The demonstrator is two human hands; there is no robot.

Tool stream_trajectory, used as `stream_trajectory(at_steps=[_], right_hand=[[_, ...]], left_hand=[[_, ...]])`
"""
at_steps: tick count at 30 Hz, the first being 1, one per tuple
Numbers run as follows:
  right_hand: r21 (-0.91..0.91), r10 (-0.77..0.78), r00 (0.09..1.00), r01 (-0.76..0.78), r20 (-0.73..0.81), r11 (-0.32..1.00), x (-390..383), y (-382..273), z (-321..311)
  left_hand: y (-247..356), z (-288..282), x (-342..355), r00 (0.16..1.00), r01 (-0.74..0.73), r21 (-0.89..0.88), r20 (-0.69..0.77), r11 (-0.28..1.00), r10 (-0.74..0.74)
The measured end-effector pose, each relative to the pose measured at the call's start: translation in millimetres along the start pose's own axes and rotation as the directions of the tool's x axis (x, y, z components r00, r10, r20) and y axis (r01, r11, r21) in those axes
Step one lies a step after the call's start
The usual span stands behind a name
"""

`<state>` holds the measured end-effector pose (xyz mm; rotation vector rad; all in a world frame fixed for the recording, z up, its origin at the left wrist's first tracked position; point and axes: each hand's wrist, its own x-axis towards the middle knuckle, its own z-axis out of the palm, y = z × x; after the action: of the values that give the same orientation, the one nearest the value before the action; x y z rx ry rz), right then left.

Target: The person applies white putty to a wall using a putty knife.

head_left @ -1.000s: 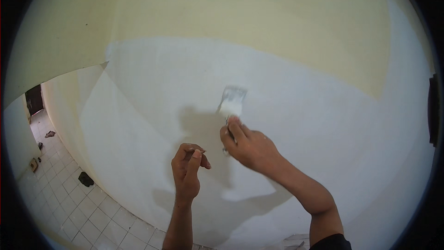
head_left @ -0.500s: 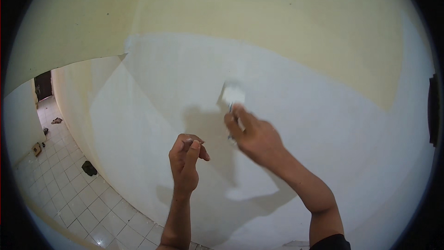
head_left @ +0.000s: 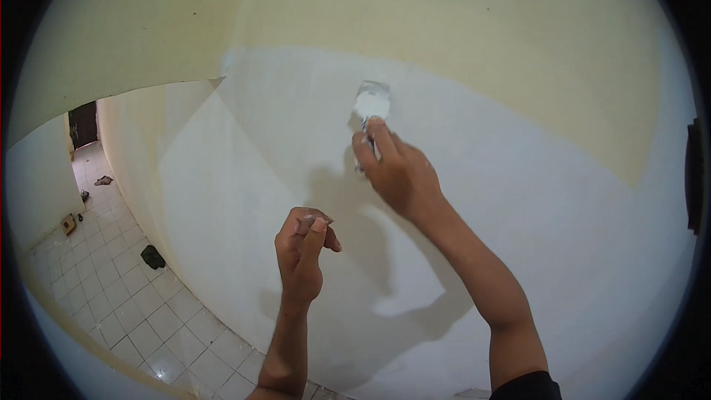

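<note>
My right hand [head_left: 404,174] grips a putty knife [head_left: 372,104] by its blue-and-white handle. A thick dab of white paste covers much of the blade, and its greyish front edge points up at the wall [head_left: 503,200]. Whether the edge touches the surface is hard to tell. Lower and to the left, my left hand [head_left: 302,255] is raised in front of the wall, fingers curled and thumb pressed to them. No object shows in it, and whitish smears mark its fingers.
Above the white area runs a band of yellowish wall [head_left: 474,22]. At left, a lower opening shows a tiled floor [head_left: 141,311] with a dark green item [head_left: 152,256], a small brown box [head_left: 69,224] and a crumpled cloth [head_left: 103,180]. A dark door [head_left: 84,125] stands far back.
My right hand has moved the putty knife up the wall, closer to the yellowish band. My left hand keeps nearly the same pose; the view has shifted slightly.
</note>
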<state>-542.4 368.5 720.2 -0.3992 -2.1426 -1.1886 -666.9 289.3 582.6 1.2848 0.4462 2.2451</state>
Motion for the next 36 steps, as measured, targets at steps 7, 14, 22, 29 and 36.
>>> stream_trajectory(at_steps=[7,14,22,29,36], right_hand=[[0.017,-0.092,0.986,0.091,0.136,0.996,0,-21,29],[0.060,-0.032,0.999,0.031,0.029,0.998,28,1,65],[0.424,0.014,0.981,-0.098,0.195,0.900,-32,-74,51],[0.810,0.874,0.312,-0.569,0.374,-0.143,-177,-113,4],[0.763,0.565,-0.554,0.225,0.612,-0.606,-353,-125,-90]], left_hand=[[11,-17,4,1.000,0.001,0.082,-0.023,0.997,0.001],[18,-22,7,0.999,-0.010,0.047,-0.044,0.999,0.012],[16,-28,-24,0.997,0.045,0.048,-0.057,0.998,-0.042],[-27,17,-86,0.932,0.351,0.054,0.080,0.935,-0.354],[-90,106,-140,0.388,0.481,0.439,0.670,0.759,-0.633]])
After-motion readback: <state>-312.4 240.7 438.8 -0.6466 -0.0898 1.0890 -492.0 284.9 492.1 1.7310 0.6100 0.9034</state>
